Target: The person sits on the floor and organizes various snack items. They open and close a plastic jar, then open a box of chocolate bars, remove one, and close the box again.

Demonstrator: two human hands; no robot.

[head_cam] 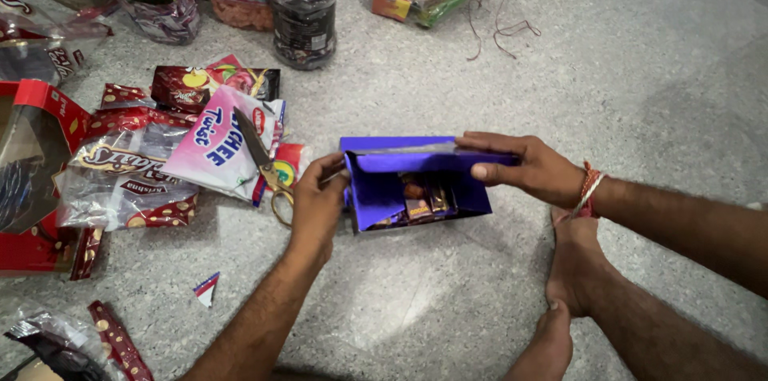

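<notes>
Both hands grasp the purple box (416,181), which sits on the speckled stone floor (640,93) in front of the person. The left hand (316,201) pinches the box's left end wall between thumb and fingers, while the right hand (524,167) lies along the top flap, fingers flat on its outer face and thumb tucked under the edge. Each grip is closed on the cardboard, neither slack nor crushing it. Inside, small wrapped sweets (420,203) lie low at the bottom.

Handling this well seems to call for a light, even hold: the thin card would buckle if the left grip squeezed, and the flap would crease unevenly if pressed at one corner. Keeping the box flat on the floor should stop the sweets from sliding out. Scissors (264,165) lie just beside the left wrist on the heap of snack packets (160,165), blades pointing away, so that elbow should stay tucked.
</notes>
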